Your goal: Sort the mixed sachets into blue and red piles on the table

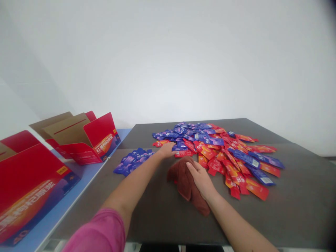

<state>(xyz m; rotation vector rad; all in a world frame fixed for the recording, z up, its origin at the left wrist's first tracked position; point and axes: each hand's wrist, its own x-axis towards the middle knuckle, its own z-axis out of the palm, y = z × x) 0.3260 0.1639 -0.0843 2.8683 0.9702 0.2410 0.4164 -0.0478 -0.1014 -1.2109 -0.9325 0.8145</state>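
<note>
A dark grey table (301, 196) fills the lower half of the frame, running from the centre out to the right edge. Along the left edge lies a blue surface (86, 173) bearing two open red cartons, one large in the lower left corner (28, 185) and one further back at middle left (86, 140), its brown flaps standing up. At the centre and centre right of the table sprawls a wide heap of red and blue sachets (225, 154), loosely overlapping. Left of it, just apart, sits a smaller stack of blue sachets (133, 159). From the lower left a bare forearm with a pink sleeve (99, 231) reaches up to the middle, where the left hand (166, 149) lies flat with fingers spread on the near left edge of the heap, touching sachets without closing around any. The right hand (201, 178), just below centre, rests palm down, fingers extended and loose, on a crumpled brown cloth (187, 185) that lies on the table touching the heap's near edge.
</note>
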